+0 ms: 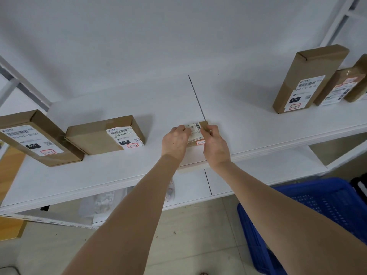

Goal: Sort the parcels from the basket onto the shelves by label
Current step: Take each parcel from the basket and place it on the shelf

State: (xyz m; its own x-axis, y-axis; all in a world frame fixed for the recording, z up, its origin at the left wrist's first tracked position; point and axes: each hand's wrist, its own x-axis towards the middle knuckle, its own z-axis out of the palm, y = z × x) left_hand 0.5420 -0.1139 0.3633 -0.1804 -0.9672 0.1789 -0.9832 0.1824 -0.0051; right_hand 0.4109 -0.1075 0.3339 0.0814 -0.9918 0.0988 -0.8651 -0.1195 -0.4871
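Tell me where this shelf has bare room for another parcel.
Widest bare shelf stretch: between the small parcel in the left hand and right hand and the tall 010 parcel. A narrower gap between the 060 parcel and the left hand. Crowded: far right, two more parcels packed beside it; far left, the slanted 010 parcel close against the 060 parcel.

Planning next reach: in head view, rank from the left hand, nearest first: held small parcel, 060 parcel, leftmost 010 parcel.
1. small parcel, gripped by the left hand, mid-shelf.
2. 060 parcel, just leftward.
3. leftmost 010 parcel, far left.
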